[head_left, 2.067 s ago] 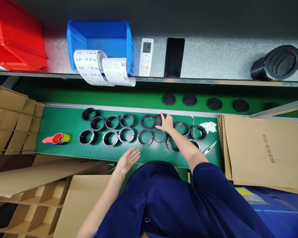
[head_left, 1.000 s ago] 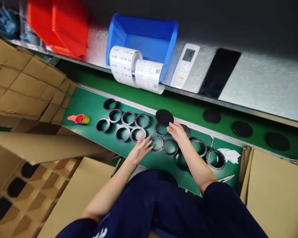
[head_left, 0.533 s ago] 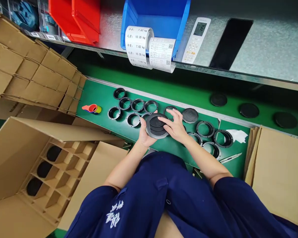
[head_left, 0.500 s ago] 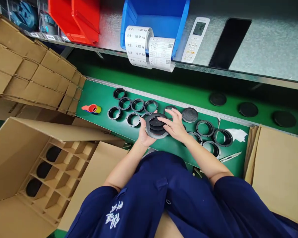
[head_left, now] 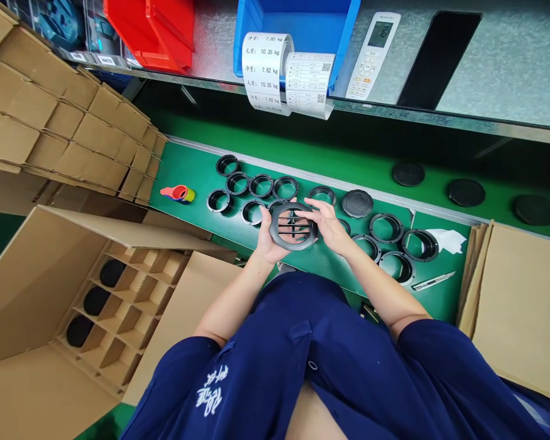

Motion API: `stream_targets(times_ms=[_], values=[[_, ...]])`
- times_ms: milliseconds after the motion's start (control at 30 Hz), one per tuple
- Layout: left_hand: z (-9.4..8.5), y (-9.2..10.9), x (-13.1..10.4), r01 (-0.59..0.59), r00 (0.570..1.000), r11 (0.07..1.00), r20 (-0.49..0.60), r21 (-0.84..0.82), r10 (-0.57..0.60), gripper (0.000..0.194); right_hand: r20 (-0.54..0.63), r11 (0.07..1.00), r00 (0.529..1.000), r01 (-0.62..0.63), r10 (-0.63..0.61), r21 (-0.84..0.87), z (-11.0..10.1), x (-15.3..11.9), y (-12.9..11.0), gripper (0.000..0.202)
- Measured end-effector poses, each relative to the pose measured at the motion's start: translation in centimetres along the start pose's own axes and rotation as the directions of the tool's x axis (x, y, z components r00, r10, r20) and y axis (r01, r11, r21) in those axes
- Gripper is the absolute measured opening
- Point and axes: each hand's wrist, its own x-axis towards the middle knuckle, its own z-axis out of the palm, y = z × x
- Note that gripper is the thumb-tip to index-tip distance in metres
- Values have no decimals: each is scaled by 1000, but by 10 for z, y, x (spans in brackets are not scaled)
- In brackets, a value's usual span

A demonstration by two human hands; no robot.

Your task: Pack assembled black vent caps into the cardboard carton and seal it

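1. Above the green table, beyond whose near edge the person stands, black rings line the background; work in hand probably goes best with the piece level and well supported.
2. Left hand grips the left side from beneath; right hand, fingers spread, touches the upper right.
3. Between them, over the near edge, sits the round vent: steady its rim firmly.
4. Its thin slats deserve light fingertip pressure.
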Motion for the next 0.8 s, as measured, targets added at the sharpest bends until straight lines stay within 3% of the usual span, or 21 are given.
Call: stream_targets(times_ms=[133,267,367,467,533,633,700,800], values=[[-16,5,5,6,999,999,-51,-32,-7,79,40,987,997,65,-60,-145,14,-5,17,80],[-46,2,13,112,961,993,-250,-37,-117,65,304,929,944,221,-127,-296,32,-14,33,79],[-62,-9,20,215,927,977,-314,-4,-205,62,404,951,915,142,-20,-275,44,-18,43,83],[-66,-17,25,208,943,978,-269,20,-195,65,439,982,896,22,64,-188,50,-9,57,108],[-65,-15,26,212,941,976,-279,40,-193,73,377,979,920,-31,106,-200,47,7,73,113],[-65,-2,25,208,922,972,-353,107,-158,73,71,883,956,-234,286,-408,32,40,106,108],[-70,6,22,191,913,969,-389,154,-119,63,-99,747,914,-380,393,-545,21,60,131,106],[-84,13,13,187,885,968,-455,165,-94,48,-134,603,866,-438,482,-667,11,78,161,106]])
